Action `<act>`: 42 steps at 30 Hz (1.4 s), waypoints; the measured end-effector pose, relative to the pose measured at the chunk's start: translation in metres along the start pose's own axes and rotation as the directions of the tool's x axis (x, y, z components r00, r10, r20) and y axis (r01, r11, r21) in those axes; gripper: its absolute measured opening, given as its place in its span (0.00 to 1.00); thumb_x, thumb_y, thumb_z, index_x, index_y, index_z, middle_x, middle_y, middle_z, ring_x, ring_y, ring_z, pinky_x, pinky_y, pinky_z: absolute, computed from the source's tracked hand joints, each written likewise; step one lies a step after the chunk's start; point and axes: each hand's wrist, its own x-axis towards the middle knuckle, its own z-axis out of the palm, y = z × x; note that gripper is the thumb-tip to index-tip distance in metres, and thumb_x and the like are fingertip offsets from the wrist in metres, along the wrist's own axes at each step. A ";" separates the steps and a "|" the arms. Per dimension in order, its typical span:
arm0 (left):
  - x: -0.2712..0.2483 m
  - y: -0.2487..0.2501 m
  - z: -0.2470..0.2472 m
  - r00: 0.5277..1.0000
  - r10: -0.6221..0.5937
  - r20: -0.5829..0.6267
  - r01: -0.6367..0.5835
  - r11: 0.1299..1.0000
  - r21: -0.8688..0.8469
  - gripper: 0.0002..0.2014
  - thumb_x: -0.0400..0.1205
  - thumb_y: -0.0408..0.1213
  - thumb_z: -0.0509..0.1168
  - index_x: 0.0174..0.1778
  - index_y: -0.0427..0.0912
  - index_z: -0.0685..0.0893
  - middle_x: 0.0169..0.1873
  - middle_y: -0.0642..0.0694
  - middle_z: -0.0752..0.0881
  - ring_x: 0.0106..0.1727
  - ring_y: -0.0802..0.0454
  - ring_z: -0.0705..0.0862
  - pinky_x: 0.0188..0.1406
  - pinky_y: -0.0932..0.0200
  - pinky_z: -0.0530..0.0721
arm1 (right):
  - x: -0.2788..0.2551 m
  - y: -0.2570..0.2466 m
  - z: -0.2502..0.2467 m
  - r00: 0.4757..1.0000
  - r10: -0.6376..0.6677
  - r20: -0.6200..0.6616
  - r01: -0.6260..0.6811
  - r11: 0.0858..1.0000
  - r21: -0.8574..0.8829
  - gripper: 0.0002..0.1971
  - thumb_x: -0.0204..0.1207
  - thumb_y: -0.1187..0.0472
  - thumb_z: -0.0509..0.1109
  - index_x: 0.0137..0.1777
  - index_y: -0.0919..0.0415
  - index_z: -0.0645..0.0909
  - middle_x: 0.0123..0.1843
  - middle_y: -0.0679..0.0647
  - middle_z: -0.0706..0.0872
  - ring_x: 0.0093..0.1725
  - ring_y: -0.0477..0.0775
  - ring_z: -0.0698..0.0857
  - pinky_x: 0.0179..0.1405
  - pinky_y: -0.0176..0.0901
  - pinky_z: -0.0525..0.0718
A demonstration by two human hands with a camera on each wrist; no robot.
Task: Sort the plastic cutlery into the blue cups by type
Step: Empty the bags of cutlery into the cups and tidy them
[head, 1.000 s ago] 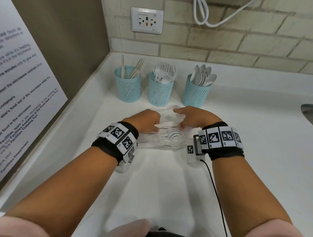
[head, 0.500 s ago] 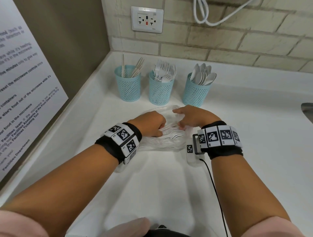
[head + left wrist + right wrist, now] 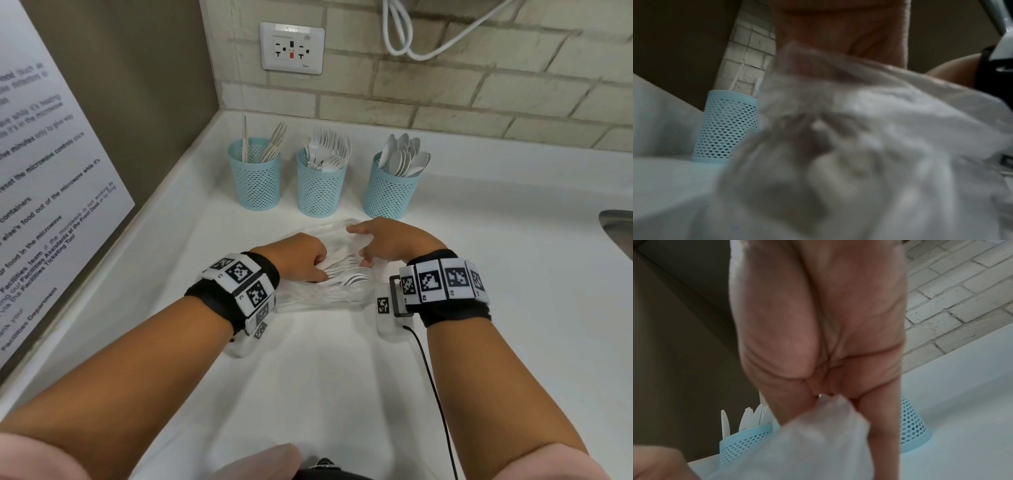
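Note:
Three blue mesh cups stand in a row near the back wall: the left cup (image 3: 257, 174) holds wooden sticks, the middle cup (image 3: 320, 186) white forks, the right cup (image 3: 390, 190) white spoons. In front of them a clear plastic bag (image 3: 318, 294) of white cutlery (image 3: 349, 275) lies on the counter. My left hand (image 3: 301, 258) has its curled fingers inside the bag's mouth, on the cutlery. My right hand (image 3: 383, 241) pinches the bag's upper edge (image 3: 830, 415) and holds it up. The left wrist view shows mostly blurred bag film (image 3: 879, 129).
The white counter (image 3: 513, 274) runs into a corner, with a brown panel and a printed notice (image 3: 41, 192) on the left. Behind are a brick wall, an outlet (image 3: 291, 48) and a hanging white cable (image 3: 411, 44). A sink's edge (image 3: 616, 222) shows at the right.
My left hand has moved a little to the right, deeper into the bag's mouth and onto the cutlery. My right hand has kept its hold on the bag's edge.

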 end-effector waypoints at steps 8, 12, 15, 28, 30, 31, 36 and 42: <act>-0.006 0.002 -0.006 0.997 -0.064 0.035 0.070 0.973 -0.220 0.09 0.82 0.44 0.64 0.41 0.45 0.73 0.33 0.53 0.75 0.34 0.56 0.73 0.30 0.63 0.68 | 0.002 0.000 -0.001 1.000 -0.012 -0.012 0.012 1.000 -0.017 0.34 0.73 0.70 0.68 0.78 0.48 0.67 0.78 0.52 0.69 0.69 0.56 0.76 0.52 0.40 0.75; -0.010 0.007 -0.005 0.994 -0.055 0.092 0.084 0.937 -0.340 0.13 0.82 0.48 0.63 0.43 0.40 0.76 0.31 0.49 0.80 0.31 0.54 0.77 0.32 0.64 0.72 | 0.004 0.002 -0.001 1.000 -0.002 0.007 0.002 1.000 -0.006 0.35 0.72 0.70 0.70 0.78 0.48 0.67 0.77 0.53 0.71 0.66 0.57 0.78 0.50 0.40 0.75; -0.009 0.006 -0.003 0.992 -0.072 0.106 0.103 0.942 -0.320 0.19 0.77 0.49 0.70 0.30 0.42 0.72 0.27 0.49 0.76 0.28 0.55 0.72 0.29 0.62 0.67 | 0.004 0.002 -0.001 1.000 0.007 0.014 -0.007 1.000 0.009 0.36 0.72 0.69 0.72 0.78 0.48 0.67 0.77 0.53 0.71 0.67 0.57 0.77 0.53 0.41 0.77; -0.011 0.001 -0.005 0.975 -0.159 0.153 0.214 0.856 -0.471 0.14 0.75 0.44 0.73 0.27 0.43 0.79 0.22 0.52 0.76 0.25 0.56 0.72 0.34 0.62 0.70 | -0.001 0.003 -0.004 1.000 -0.014 0.006 0.014 0.998 0.056 0.33 0.72 0.72 0.69 0.76 0.48 0.70 0.73 0.53 0.77 0.58 0.58 0.84 0.51 0.42 0.81; -0.014 0.000 -0.008 0.980 -0.120 0.157 0.182 0.859 -0.479 0.12 0.77 0.45 0.71 0.31 0.43 0.81 0.22 0.52 0.76 0.26 0.57 0.72 0.34 0.63 0.70 | -0.001 0.004 -0.005 1.000 -0.020 0.001 0.020 0.998 0.055 0.32 0.73 0.71 0.69 0.76 0.48 0.71 0.74 0.54 0.75 0.55 0.58 0.84 0.49 0.41 0.82; -0.015 0.000 -0.010 0.982 -0.104 0.158 0.169 0.859 -0.483 0.12 0.78 0.44 0.70 0.31 0.44 0.82 0.23 0.52 0.76 0.26 0.57 0.71 0.34 0.63 0.70 | -0.002 0.004 -0.006 1.000 -0.024 -0.002 0.024 0.998 0.055 0.32 0.74 0.71 0.68 0.76 0.48 0.71 0.73 0.54 0.75 0.53 0.57 0.84 0.45 0.39 0.82; -0.017 -0.001 -0.010 0.984 -0.100 0.144 0.160 0.852 -0.499 0.09 0.78 0.43 0.70 0.40 0.41 0.87 0.26 0.50 0.78 0.27 0.56 0.73 0.32 0.64 0.70 | -0.001 0.004 -0.006 0.999 -0.033 0.002 0.032 0.998 0.051 0.31 0.74 0.72 0.68 0.76 0.48 0.71 0.74 0.55 0.73 0.52 0.57 0.83 0.35 0.32 0.79; -0.014 0.004 -0.002 0.983 -0.182 0.019 0.174 0.901 -0.397 0.14 0.79 0.41 0.66 0.28 0.40 0.80 0.21 0.49 0.79 0.22 0.57 0.74 0.27 0.65 0.72 | 0.000 0.003 -0.004 0.999 -0.031 0.015 0.030 0.999 0.038 0.32 0.74 0.70 0.68 0.76 0.45 0.69 0.70 0.55 0.77 0.54 0.57 0.85 0.38 0.36 0.81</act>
